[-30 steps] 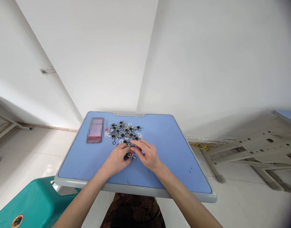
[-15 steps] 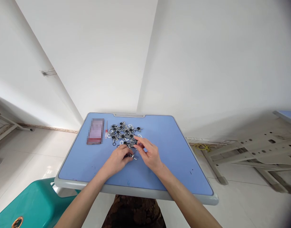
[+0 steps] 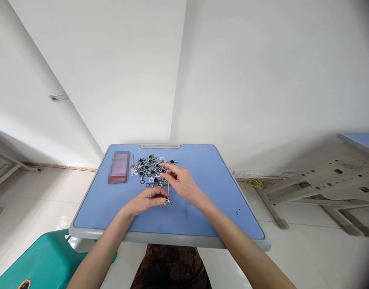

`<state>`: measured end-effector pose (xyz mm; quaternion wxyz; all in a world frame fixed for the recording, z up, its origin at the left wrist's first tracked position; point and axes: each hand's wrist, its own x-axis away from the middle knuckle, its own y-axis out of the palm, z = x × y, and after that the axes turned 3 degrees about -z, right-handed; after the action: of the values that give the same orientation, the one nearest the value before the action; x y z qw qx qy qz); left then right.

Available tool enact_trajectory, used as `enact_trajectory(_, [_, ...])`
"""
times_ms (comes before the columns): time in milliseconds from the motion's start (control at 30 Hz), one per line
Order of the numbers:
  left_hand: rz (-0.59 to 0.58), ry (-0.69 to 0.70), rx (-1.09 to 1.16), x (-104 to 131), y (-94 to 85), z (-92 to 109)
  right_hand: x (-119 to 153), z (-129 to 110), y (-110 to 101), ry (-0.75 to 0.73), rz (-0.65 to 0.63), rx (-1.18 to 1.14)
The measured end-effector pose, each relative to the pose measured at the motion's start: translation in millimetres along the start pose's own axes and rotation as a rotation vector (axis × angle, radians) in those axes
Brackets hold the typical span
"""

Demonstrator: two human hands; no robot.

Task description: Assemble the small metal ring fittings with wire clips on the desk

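The left hand (image 3: pixel 146 200) pinches a metal part (image 3: pixel 168 202), the right hand (image 3: pixel 181 183) a screwdriver (image 3: pixel 168 190) — it could slip if the part wobbles

The left fingers (image 3: pixel 161 201) partly hide a metal fitting (image 3: pixel 168 202).

Left hand (image 3: pixel 146 201) and right hand (image 3: pixel 182 182) bare, fingers slender. Left forearm (image 3: pixel 104 245) and right forearm (image 3: pixel 229 228) uncovered right up to near edge of view, outlines slim and smooth. Garment (image 3: pixel 172 265) at near side, between forearms: dark brown to black cloth, mottled with lighter brown blotches, widening nearward. Exact cut and print too dim to tell.
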<state>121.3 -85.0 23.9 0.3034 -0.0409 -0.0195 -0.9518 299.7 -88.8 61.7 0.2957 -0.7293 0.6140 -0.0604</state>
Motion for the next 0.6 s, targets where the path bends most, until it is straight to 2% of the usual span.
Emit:
enact_trajectory(100, [-0.017,0.014,0.061,1.2,-0.7,1.8,-6.8,-8.9,0.9,0.019,-0.043,-0.046])
enact_trajectory(233, [0.015,0.073,0.029,0.9,-0.6,2.2,-8.8,-15.3,0.7,0.005,-0.042,-0.046])
enact_trajectory(400, [0.081,0.163,-0.088,-0.3,1.1,3.2,-3.7,-17.0,-2.9,-0.063,0.025,-0.031])
enact_trajectory(600, [0.1,0.228,-0.141,-1.0,2.3,2.3,0.7,-18.1,-1.0,-0.169,0.092,0.061])
